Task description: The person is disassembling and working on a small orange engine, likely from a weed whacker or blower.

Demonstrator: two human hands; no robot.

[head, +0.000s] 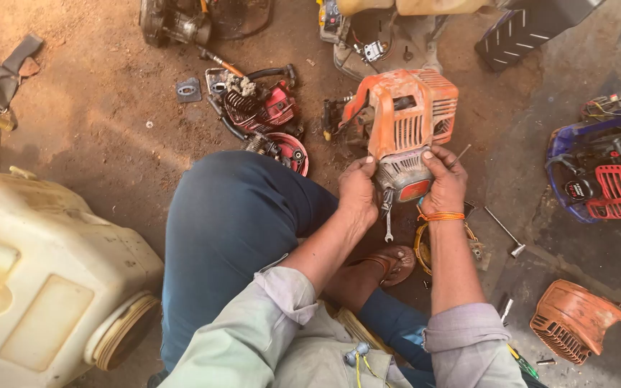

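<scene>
Grey sleeves (267, 323), left hand (357, 190) and right hand (445, 183) gripping orange engine (404, 115), spanner (388, 223) below

the small engine (404, 122) has an orange plastic housing, scuffed and dusty, matt rather than shiny, with a grey, grimy metal block below it where both hands (359, 190) grip. a slim spanner (388, 224) beneath is bare metal with a dull sheen. the loose orange cover (573, 320) is ribbed plastic, faded and matt. the red engine parts (267, 108) show glossy painted plastic beside dark, oily metal fins. the cream tank (44, 280) is smooth plastic, stained and dull. the floor (102, 122) is rough, powdery earth. trousers (231, 223) are matt blue cloth; the sleeves (282, 291) pale woven cloth.
</scene>
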